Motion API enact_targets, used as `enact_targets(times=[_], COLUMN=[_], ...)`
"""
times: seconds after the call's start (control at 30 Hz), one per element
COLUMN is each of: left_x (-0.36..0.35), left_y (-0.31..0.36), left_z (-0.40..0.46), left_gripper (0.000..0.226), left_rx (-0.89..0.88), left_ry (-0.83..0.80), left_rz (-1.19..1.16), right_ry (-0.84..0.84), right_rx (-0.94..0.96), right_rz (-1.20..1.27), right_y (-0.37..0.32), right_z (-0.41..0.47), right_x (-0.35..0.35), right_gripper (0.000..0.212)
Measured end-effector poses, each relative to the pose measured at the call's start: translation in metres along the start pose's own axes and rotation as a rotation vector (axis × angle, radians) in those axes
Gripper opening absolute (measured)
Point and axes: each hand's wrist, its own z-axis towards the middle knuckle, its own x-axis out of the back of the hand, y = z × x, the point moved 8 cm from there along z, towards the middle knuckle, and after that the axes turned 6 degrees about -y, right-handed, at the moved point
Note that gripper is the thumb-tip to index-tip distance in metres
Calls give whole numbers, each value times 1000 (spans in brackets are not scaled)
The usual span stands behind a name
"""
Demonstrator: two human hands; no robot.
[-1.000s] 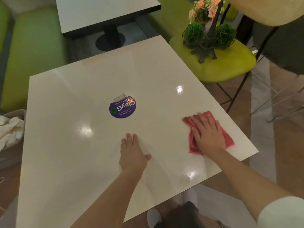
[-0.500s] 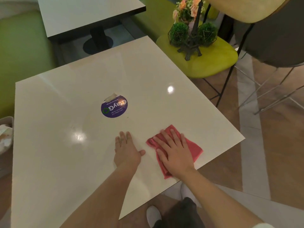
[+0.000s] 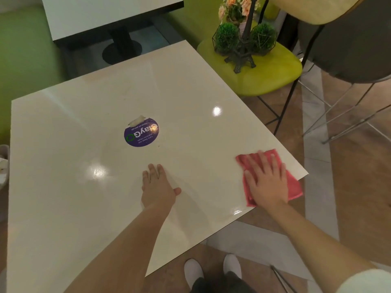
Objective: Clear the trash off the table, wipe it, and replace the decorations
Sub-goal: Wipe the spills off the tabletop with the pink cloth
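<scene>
Cloth swept back out to the table's right corner

Right hand (image 3: 267, 182), fingers straight and spread, grip holding nothing, pressing flat on pink cloth (image 3: 293, 185), now at the right corner, no longer beside left hand (image 3: 157, 187); cloth rumpled, one edge hanging past the table (image 3: 69, 166) rim. Left hand unmoved, flat, grip slack. Farther on, purple round sticker (image 3: 141, 133), same spot. Beyond, decorations (image 3: 243, 37) standing on green chair (image 3: 273, 75).

A self-service café or canteen, glossy cream square table (image 3: 84, 197) with round purple "CLAYGO" clean-as-you-go sticker (image 3: 141, 133), second pedestal table (image 3: 101, 15) at 12 o'clock, lime-green chair (image 3: 275, 77) at 1 o'clock.
</scene>
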Motion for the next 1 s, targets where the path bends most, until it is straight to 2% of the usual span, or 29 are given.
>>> enact_targets(times=[0.2,0.33,0.43,0.57,0.63,0.7,0.77,0.87,1.0], left_x=[1,5,5,-5,-10,-15,-20,-31,-39], left_y=[7,10,9,-8,-28,-51,-77,-110,-121], left_z=[-1,-7,-24,-58,-68,-74,-78,-82,-78], left_gripper=[91,85,68,44,42,49,62,83,90], left_rx=[36,66,46,-93,-117,-70,55,245,340], left_ry=[3,36,178,416,438,400,347,261,185], left_rz=[37,62,75,-59,-90,-93,-133,-249,-288], right_ry=[-7,-26,-25,-88,-136,-129,-86,-60,-72], right_rx=[288,432,291,113,35,-25,6,248,511], right_rz=[44,-6,0,11,34,33,-5,-42,-53], right_y=[-114,-103,-38,53,71,69,46,-24,-130], right_z=[-77,-80,-52,-6,11,15,6,-24,-79], right_x=[-36,-37,-21,6,12,11,6,-9,-36], right_gripper=[48,46,50,54,52,52,53,57,51])
